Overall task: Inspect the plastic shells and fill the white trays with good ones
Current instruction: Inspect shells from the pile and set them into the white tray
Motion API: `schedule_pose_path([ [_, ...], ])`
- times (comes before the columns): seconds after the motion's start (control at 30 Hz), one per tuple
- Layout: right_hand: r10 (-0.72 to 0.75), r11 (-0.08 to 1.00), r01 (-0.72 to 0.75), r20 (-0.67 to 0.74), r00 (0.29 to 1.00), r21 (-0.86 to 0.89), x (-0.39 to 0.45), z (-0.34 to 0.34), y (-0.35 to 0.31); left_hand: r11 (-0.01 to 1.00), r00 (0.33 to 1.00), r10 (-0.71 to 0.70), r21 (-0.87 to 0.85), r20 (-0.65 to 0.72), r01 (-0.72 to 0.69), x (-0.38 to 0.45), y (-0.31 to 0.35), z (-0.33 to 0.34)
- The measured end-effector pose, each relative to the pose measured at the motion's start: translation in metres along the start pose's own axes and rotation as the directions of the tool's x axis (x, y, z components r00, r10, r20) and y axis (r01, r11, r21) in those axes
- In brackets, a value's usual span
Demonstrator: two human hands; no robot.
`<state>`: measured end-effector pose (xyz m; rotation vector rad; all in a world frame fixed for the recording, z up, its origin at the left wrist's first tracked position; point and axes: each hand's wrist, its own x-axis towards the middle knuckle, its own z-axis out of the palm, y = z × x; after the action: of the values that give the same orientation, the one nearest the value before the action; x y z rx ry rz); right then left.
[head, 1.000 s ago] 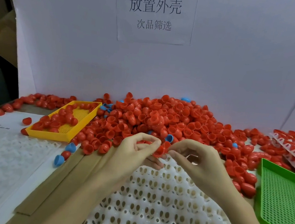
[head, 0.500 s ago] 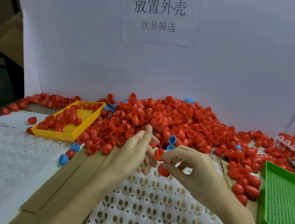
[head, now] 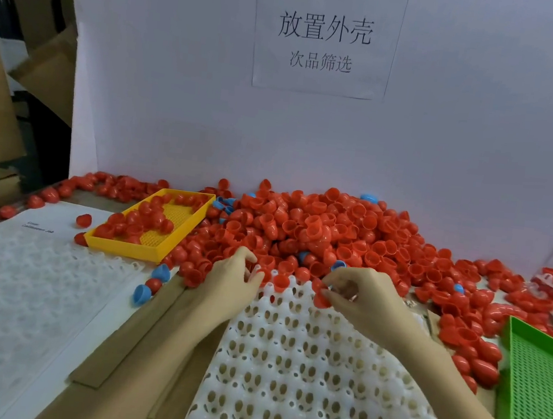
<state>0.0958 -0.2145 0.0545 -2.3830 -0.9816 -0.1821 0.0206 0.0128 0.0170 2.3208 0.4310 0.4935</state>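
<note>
— Head view: since a second ago our hands dropped to the white tray's [head: 302, 367] far edge.
— Right hand [head: 358, 298] pinches a red shell [head: 321, 300] over a pocket; left hand [head: 233, 273], fingers curled, digs the pile [head: 316, 238]. Filling barely begun.

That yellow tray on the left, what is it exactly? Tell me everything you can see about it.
The yellow tray is a shallow rectangle, plastic by the look of it, with low solid walls and a fine mesh floor. It lies flat and angled on the table, left of the white tray, its far right side against the big pile of red shells. Loose red shells cover part of its floor; bare mesh shows in between. Neither hand touches it.
</note>
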Motion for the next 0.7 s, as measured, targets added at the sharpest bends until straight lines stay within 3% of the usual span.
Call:
schedule_pose_path([
  [0.1,-0.012,0.999,0.013,0.019,1.0,-0.036,0.021,0.006,-0.007,0.999,0.998,0.007,0.053,0.06,-0.01,-0.003,0.004,0.0],
  [0.23,0.0,0.992,0.019,0.15,0.989,-0.123,0.039,0.018,-0.016,0.999,0.99,-0.04,0.015,0.134,0.038,-0.001,0.003,-0.005],
  [0.5,0.077,0.957,0.017,0.31,0.948,-0.289,0.057,0.019,-0.024,0.998,0.993,0.011,0.062,0.118,-0.018,-0.003,0.005,0.001],
  [0.7,0.104,0.949,-0.001,0.311,0.945,-0.314,0.056,0.023,-0.027,0.995,0.995,0.037,0.09,0.089,-0.045,-0.003,0.004,0.002],
])
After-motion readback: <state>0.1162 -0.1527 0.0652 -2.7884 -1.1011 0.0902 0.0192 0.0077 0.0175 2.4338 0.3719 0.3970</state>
